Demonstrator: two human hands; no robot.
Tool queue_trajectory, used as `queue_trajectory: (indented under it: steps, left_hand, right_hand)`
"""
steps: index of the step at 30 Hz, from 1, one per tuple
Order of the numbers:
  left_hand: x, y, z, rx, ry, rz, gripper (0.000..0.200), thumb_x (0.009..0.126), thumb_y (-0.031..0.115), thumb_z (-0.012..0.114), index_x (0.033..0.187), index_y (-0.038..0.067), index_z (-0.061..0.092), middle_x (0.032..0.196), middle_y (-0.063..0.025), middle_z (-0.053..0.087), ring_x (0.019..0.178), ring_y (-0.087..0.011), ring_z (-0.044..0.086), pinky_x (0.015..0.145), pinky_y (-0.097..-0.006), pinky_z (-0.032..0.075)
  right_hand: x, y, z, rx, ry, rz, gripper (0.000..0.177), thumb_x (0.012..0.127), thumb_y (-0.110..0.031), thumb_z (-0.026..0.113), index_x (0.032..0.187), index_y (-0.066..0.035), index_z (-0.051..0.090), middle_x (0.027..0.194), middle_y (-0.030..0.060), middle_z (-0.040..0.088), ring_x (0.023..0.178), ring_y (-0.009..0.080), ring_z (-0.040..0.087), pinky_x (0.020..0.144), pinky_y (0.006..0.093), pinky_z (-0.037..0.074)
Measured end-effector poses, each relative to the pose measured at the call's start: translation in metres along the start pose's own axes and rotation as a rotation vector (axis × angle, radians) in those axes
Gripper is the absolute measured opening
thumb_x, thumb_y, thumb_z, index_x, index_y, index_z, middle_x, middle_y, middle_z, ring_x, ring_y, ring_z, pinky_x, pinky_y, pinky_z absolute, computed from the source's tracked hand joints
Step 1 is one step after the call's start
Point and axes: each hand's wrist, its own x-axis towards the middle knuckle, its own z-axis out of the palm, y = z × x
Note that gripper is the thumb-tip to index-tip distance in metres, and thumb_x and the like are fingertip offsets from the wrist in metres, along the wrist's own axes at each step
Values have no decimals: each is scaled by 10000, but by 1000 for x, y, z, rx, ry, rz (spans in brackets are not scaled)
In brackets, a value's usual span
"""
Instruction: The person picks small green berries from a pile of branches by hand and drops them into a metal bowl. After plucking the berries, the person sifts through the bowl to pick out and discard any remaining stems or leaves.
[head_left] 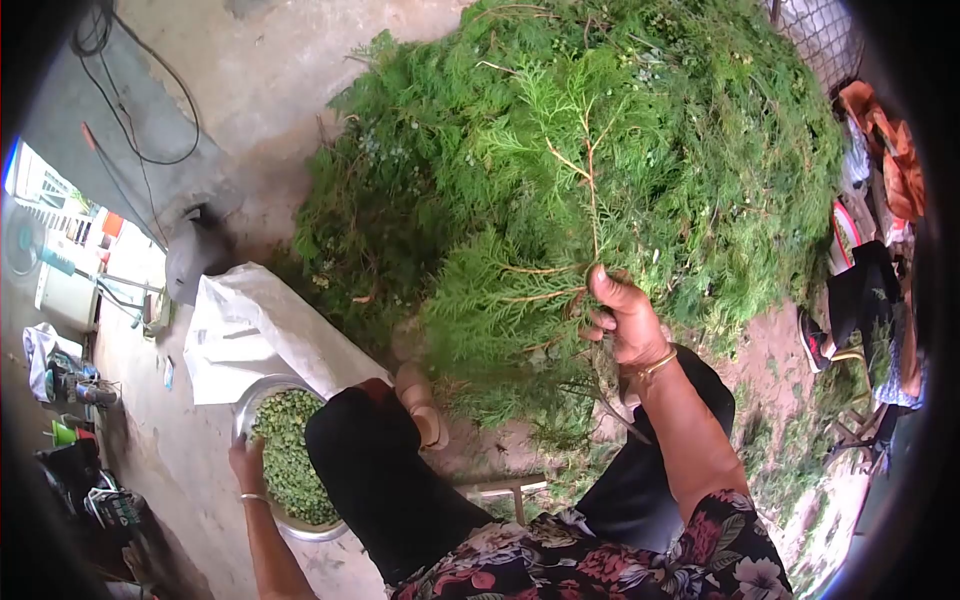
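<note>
My right hand point(625, 318) is closed round the stem of a leafy evergreen branch point(590, 180), thumb on top. The branch stands up from the hand, its feathery green sprays spreading up and to the left in front of a large heap of cut branches point(420, 140). At the lower left, my left hand point(247, 462) is at the left rim of a round metal basin point(310, 532). Small green cones or berries point(295, 455) fill much of the basin. The fingers of this hand are small and indistinct, so I cannot see whether they hold anything.
A white sack point(240, 325) lies beside the basin. A wooden stool edge point(515, 488) shows between my knees. Cables point(150, 130) hang at the upper left. At the right edge are another person's dark-clad leg point(860, 295), a shoe point(812, 340) and orange cloth point(885, 150).
</note>
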Motion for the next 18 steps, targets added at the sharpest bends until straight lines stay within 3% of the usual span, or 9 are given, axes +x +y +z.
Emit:
queue_trajectory:
  steps: [4, 7, 8, 10, 11, 14, 15, 16, 18]
  left_hand:
    - [-14, -21, -13, 387, 236, 23, 324, 739, 46, 530, 1021, -105, 577, 909, -293, 605, 852, -413, 590, 774, -459, 442]
    - [-3, -18, -13, 512, 381, 20, 333, 724, -12, 459, 1020, -108, 575, 913, -298, 603, 839, -432, 579, 771, -465, 441]
    - [1, -9, -8, 451, 510, 232, 238, 767, 4, 486, 950, -102, 595, 788, -218, 622, 688, -342, 600, 644, -420, 466]
    - [-13, 109, -8, -223, 100, -97, 175, 815, 49, 536, 890, -89, 612, 684, -106, 596, 576, -176, 564, 525, -307, 444]
    - [-24, 159, 0, -352, 8, -13, 175, 838, 94, 578, 842, -75, 624, 626, -20, 541, 511, -60, 468, 448, -215, 366]
    - [-62, 283, 30, -520, -370, 122, 128, 796, 61, 591, 850, -47, 636, 602, -8, 523, 484, -68, 444, 433, -217, 351]
    - [-74, 309, 43, -355, -449, 420, 133, 794, 53, 585, 856, -55, 633, 594, -11, 529, 488, -70, 456, 441, -228, 368]
    - [-88, 337, 60, -563, -641, 240, 119, 793, 62, 588, 833, -43, 627, 577, -4, 519, 474, -54, 443, 418, -201, 335]
    - [-107, 374, 95, -526, -764, 431, 113, 802, 65, 590, 810, -42, 625, 576, -6, 530, 484, -53, 459, 425, -203, 341]
  right_hand:
    - [2, -1, 3, 44, 63, -39, 290, 858, -351, 644, 783, -125, 480, 642, -53, 374, 460, 59, 309, 461, 266, 337]
    - [8, 3, 2, 69, 144, -53, 284, 861, -335, 644, 772, -115, 486, 653, -45, 389, 454, 65, 308, 467, 271, 340]
    - [10, 4, 0, 69, 95, -79, 285, 862, -332, 642, 769, -111, 490, 653, -43, 394, 450, 68, 307, 468, 270, 342]
    - [12, 3, 2, 58, 70, -113, 283, 865, -323, 641, 762, -99, 501, 659, -35, 421, 441, 72, 296, 470, 273, 349]
    - [14, 4, 2, 55, 73, -108, 283, 865, -323, 641, 762, -99, 501, 659, -35, 421, 441, 72, 296, 470, 273, 349]
    - [19, 9, 1, 65, 97, -142, 290, 862, -312, 647, 717, -103, 507, 635, -36, 425, 444, 74, 297, 464, 279, 361]
    - [20, 10, 1, 32, 102, -169, 297, 860, -305, 653, 693, -105, 510, 615, -39, 417, 443, 74, 299, 459, 281, 365]
    - [22, 11, 2, -1, 107, -197, 305, 857, -298, 658, 669, -107, 513, 594, -42, 409, 443, 75, 302, 454, 283, 369]
    - [23, 11, 3, -9, 117, -210, 306, 854, -292, 662, 658, -108, 517, 573, -46, 396, 439, 76, 306, 452, 284, 376]
